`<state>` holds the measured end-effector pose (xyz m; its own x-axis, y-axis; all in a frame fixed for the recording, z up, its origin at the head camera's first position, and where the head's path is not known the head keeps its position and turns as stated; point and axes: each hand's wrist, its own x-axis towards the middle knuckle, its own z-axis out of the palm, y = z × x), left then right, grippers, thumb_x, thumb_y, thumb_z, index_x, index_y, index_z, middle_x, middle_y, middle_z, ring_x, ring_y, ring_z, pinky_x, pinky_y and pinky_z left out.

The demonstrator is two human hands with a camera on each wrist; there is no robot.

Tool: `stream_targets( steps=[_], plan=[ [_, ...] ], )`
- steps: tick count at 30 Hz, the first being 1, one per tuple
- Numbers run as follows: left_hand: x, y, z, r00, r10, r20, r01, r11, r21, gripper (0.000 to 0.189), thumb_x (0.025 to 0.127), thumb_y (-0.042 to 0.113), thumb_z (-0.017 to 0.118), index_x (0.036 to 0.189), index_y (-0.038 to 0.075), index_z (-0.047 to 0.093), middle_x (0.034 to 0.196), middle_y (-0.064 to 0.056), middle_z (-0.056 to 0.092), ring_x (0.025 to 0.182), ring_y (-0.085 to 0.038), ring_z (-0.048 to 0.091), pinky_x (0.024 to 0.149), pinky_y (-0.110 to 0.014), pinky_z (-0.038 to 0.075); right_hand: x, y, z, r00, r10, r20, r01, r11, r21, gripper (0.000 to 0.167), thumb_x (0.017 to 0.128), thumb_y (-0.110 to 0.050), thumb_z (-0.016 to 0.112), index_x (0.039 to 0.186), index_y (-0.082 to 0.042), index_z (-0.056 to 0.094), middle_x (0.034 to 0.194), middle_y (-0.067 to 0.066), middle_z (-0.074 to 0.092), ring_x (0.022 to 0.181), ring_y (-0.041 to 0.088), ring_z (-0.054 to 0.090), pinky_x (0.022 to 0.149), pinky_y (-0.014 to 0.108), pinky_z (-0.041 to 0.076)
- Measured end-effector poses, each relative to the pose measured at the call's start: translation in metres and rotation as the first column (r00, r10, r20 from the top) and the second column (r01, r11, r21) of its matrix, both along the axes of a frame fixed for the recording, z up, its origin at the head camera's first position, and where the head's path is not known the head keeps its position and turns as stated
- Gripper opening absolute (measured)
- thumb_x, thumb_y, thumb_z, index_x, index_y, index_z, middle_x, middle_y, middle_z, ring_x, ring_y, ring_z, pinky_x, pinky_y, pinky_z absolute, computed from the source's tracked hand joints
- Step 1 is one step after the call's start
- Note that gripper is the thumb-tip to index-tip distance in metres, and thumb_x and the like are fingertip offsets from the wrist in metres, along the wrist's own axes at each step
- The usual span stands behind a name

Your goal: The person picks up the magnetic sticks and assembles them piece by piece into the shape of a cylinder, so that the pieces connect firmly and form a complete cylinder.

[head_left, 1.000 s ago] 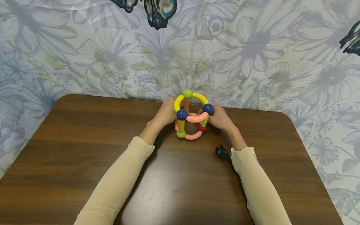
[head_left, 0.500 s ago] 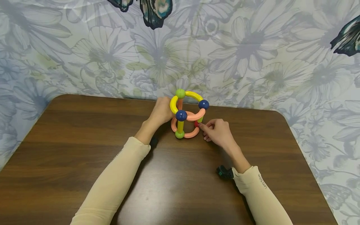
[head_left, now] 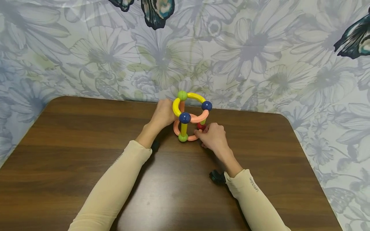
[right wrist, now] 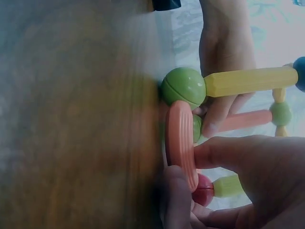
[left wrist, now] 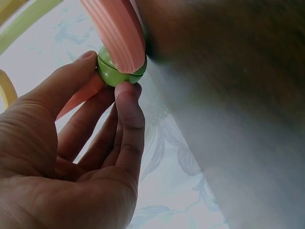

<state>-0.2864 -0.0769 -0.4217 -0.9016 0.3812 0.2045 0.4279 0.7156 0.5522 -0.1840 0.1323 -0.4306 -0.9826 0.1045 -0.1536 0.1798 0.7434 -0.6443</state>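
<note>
Near the table's far edge stands a toy frame of coloured balls and rods, its top ring holding blue balls (head_left: 185,117), a green ball (head_left: 182,95) and curved yellow and pink rods. My left hand (head_left: 164,113) is at its back left; in the left wrist view it pinches a lower green ball (left wrist: 112,76) between thumb and fingers. My right hand (head_left: 214,136) pinches the lower curved pink rod (right wrist: 181,143) at the front right. That rod runs from the front green ball (right wrist: 183,87) to the red ball (right wrist: 203,190), which the right hand partly hides.
The brown wooden table (head_left: 86,134) extends around the frame. Close behind its far edge is a wall with flowered paper (head_left: 245,57). A dark strap-like device (head_left: 217,177) sits at the right wrist.
My right hand has left the frame's upper right side, come down toward the front and taken hold of the lower curved pink rod. The left hand stays at the back left.
</note>
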Motion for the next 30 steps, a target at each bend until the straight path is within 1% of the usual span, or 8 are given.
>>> stream_targets(
  steps=[4, 6, 8, 12, 17, 21, 25, 30],
  plan=[
    [0.002, -0.001, -0.002, 0.998, 0.008, 0.067, -0.012, 0.999, 0.05, 0.031, 0.086, 0.017, 0.082, 0.065, 0.011, 0.06, 0.06, -0.001, 0.052, 0.064, -0.02, 0.052, 0.062, -0.031, 0.044, -0.005, 0.005, -0.003, 0.999, -0.041, -0.013, 0.04, 0.999, -0.022, 0.04, 0.093, -0.034, 0.073, 0.062, -0.008, 0.069, 0.051, 0.001, 0.066, 0.046, 0.015, 0.067, 0.047, 0.028, 0.053],
    [0.003, 0.0, -0.002, 0.996, -0.002, 0.091, -0.004, 0.998, 0.062, 0.026, 0.083, 0.02, 0.087, 0.071, 0.01, 0.067, 0.064, -0.001, 0.059, 0.069, -0.02, 0.055, 0.066, -0.032, 0.048, -0.009, 0.008, -0.003, 0.997, -0.067, -0.032, 0.067, 0.998, -0.013, 0.038, 0.093, -0.033, 0.072, 0.062, -0.009, 0.07, 0.052, 0.0, 0.067, 0.047, 0.015, 0.067, 0.047, 0.028, 0.052],
    [0.003, 0.001, -0.003, 0.996, -0.018, 0.092, 0.013, 0.998, 0.058, 0.024, 0.081, 0.021, 0.092, 0.078, 0.009, 0.071, 0.071, -0.003, 0.066, 0.075, -0.02, 0.058, 0.073, -0.035, 0.052, -0.012, 0.011, -0.004, 0.995, -0.083, -0.059, 0.083, 0.997, -0.003, 0.038, 0.093, -0.033, 0.072, 0.062, -0.009, 0.07, 0.052, 0.0, 0.067, 0.048, 0.015, 0.067, 0.047, 0.028, 0.05],
    [0.003, 0.001, -0.003, 0.996, -0.034, 0.084, 0.029, 0.998, 0.054, 0.026, 0.081, 0.023, 0.093, 0.085, 0.008, 0.072, 0.077, -0.006, 0.07, 0.078, -0.022, 0.061, 0.074, -0.038, 0.053, -0.019, 0.015, -0.005, 0.991, -0.086, -0.101, 0.084, 0.996, -0.021, 0.038, 0.094, -0.032, 0.071, 0.065, -0.007, 0.072, 0.054, 0.001, 0.069, 0.049, 0.014, 0.069, 0.047, 0.028, 0.051],
    [0.003, 0.002, -0.002, 0.996, -0.033, 0.081, 0.029, 0.998, 0.051, 0.025, 0.082, 0.026, 0.093, 0.082, 0.009, 0.075, 0.076, -0.005, 0.074, 0.075, -0.021, 0.063, 0.07, -0.035, 0.051, -0.023, 0.018, -0.005, 0.99, -0.097, -0.105, 0.085, 0.99, -0.112, 0.03, 0.093, -0.027, 0.073, 0.077, -0.003, 0.07, 0.06, 0.006, 0.072, 0.05, 0.016, 0.071, 0.049, 0.028, 0.057],
    [0.003, 0.002, -0.002, 0.996, -0.044, 0.08, 0.039, 0.998, 0.058, 0.024, 0.082, 0.026, 0.094, 0.081, 0.01, 0.077, 0.077, -0.004, 0.076, 0.075, -0.02, 0.063, 0.071, -0.034, 0.051, -0.023, 0.021, -0.005, 0.989, -0.102, -0.109, 0.085, 0.985, -0.152, 0.027, 0.093, -0.025, 0.074, 0.083, -0.001, 0.068, 0.063, 0.01, 0.073, 0.05, 0.018, 0.071, 0.05, 0.029, 0.058],
    [0.005, 0.003, -0.001, 0.996, -0.044, 0.075, 0.039, 0.997, 0.062, 0.024, 0.081, 0.026, 0.094, 0.081, 0.009, 0.076, 0.077, -0.004, 0.075, 0.075, -0.02, 0.063, 0.07, -0.035, 0.052, -0.024, 0.022, -0.006, 0.987, -0.1, -0.127, 0.08, 0.985, -0.152, 0.029, 0.094, -0.026, 0.074, 0.086, 0.0, 0.066, 0.063, 0.011, 0.073, 0.051, 0.018, 0.071, 0.05, 0.029, 0.058],
    [0.01, 0.004, 0.0, 0.995, -0.053, 0.087, 0.049, 0.997, 0.057, 0.027, 0.081, 0.024, 0.093, 0.088, 0.008, 0.073, 0.076, -0.004, 0.069, 0.069, -0.019, 0.058, 0.063, -0.033, 0.05, -0.025, 0.024, -0.009, 0.984, -0.105, -0.147, 0.079, 0.982, -0.169, 0.029, 0.096, -0.027, 0.075, 0.09, 0.0, 0.066, 0.065, 0.009, 0.075, 0.054, 0.017, 0.072, 0.051, 0.029, 0.059]
  ],
)
